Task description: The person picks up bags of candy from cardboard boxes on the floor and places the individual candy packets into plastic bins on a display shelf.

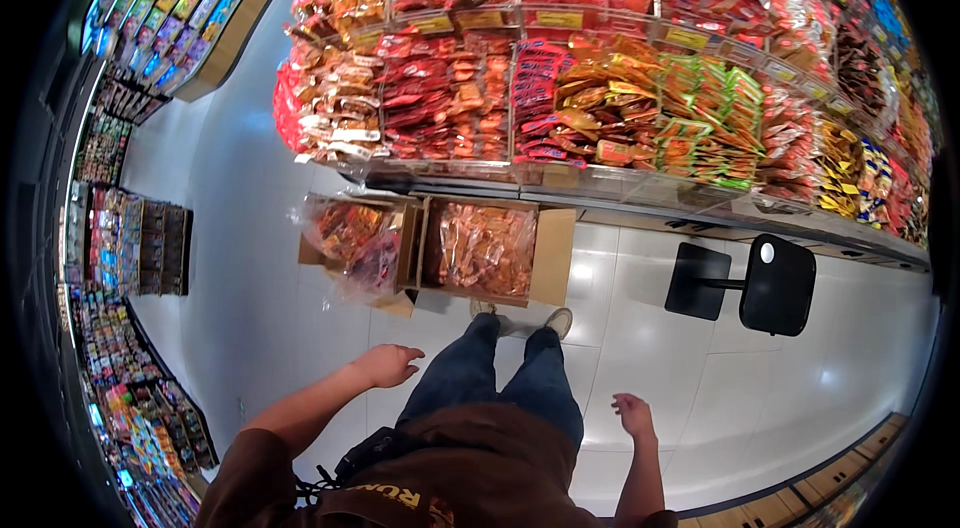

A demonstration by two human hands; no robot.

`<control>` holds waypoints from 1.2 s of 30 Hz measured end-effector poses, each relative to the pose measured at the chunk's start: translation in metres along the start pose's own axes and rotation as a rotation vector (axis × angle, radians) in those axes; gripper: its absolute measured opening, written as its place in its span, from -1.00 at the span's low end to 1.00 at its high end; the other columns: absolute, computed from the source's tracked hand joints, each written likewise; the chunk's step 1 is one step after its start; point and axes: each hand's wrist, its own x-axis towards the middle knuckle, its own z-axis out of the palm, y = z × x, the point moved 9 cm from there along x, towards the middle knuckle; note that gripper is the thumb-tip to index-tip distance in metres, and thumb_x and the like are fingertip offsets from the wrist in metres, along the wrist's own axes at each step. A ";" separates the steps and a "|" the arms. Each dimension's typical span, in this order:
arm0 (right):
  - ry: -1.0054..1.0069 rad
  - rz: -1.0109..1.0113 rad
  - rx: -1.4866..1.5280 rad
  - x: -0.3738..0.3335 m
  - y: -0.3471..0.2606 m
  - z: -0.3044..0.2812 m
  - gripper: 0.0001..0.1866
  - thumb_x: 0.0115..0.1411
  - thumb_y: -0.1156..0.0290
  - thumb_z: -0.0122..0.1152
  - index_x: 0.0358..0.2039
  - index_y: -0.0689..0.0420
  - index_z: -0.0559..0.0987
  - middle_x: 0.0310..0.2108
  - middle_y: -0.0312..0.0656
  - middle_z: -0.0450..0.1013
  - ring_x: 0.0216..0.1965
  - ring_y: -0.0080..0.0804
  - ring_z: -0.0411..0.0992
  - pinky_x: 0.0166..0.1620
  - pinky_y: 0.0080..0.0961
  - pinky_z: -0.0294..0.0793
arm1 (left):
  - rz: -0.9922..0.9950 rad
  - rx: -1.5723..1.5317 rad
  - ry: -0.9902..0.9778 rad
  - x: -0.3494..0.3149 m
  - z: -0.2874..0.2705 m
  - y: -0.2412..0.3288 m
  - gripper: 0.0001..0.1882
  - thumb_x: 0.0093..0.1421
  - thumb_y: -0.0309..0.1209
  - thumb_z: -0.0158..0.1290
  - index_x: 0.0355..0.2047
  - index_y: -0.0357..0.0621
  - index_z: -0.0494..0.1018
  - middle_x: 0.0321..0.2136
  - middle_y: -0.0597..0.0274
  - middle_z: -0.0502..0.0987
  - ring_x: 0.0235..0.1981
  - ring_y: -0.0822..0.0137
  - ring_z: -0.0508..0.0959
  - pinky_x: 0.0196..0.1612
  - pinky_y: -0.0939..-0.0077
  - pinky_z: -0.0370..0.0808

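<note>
My left hand (390,366) hangs in the air beside my left thigh, with a finger held out and nothing in it. On the other side my right hand (632,413) is raised over the floor, its fingers loosely bent and apart, also holding nothing. At my feet stands an open cardboard box (554,253) full of small packets (487,250) in reddish-orange wrappers. Touching it on the left is a second open box (411,246), from which a clear plastic bag (365,278) with more packets bulges. Neither hand touches the boxes.
Ahead rises a shelf display (620,176) with clear dividers, packed with snack packets in red, orange, green and yellow. A black stand (778,284) with a square top is on the floor to the right. Stocked shelves (140,243) line the left side.
</note>
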 end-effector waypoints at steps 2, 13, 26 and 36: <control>-0.003 -0.038 -0.005 0.025 -0.021 -0.003 -0.66 0.34 0.26 -0.04 -0.10 0.22 0.59 -0.34 -0.11 0.61 -0.37 -0.39 0.56 -0.23 -0.47 0.54 | -0.056 -0.004 -0.006 -0.011 0.016 -0.009 -0.60 0.21 -0.24 -0.01 0.04 -0.08 0.42 -0.17 -0.09 0.58 -0.13 -0.07 0.55 -0.02 0.08 0.47; -0.161 -0.191 -0.163 0.102 -0.136 0.085 -0.67 0.33 0.30 -0.02 -0.04 0.22 0.54 -0.32 -0.11 0.59 -0.33 -0.41 0.56 -0.19 -0.51 0.53 | -0.074 -0.186 0.064 -0.002 0.096 -0.045 -0.63 0.22 -0.30 0.00 0.03 -0.07 0.41 -0.23 -0.07 0.58 -0.17 -0.07 0.56 -0.07 0.08 0.48; 0.065 -0.142 0.104 0.324 -0.203 0.243 -0.50 0.25 0.09 0.16 -0.05 0.31 0.49 -0.16 -0.10 0.53 -0.20 -0.32 0.50 -0.12 -0.42 0.44 | -0.194 -0.568 0.232 -0.004 0.185 -0.119 -0.69 0.23 -0.42 0.00 -0.02 -0.13 0.45 -0.19 -0.05 0.56 -0.11 -0.04 0.52 -0.03 0.16 0.47; 0.188 -0.014 -0.088 0.376 -0.211 0.281 -0.53 0.20 0.06 0.18 -0.08 0.20 0.54 -0.24 0.06 0.55 -0.15 -0.04 0.52 -0.03 -0.24 0.45 | -0.377 -0.764 0.147 0.000 0.234 -0.125 -0.75 0.25 -0.46 -0.02 -0.07 -0.16 0.50 -0.27 -0.07 0.58 -0.22 -0.02 0.56 -0.12 0.20 0.50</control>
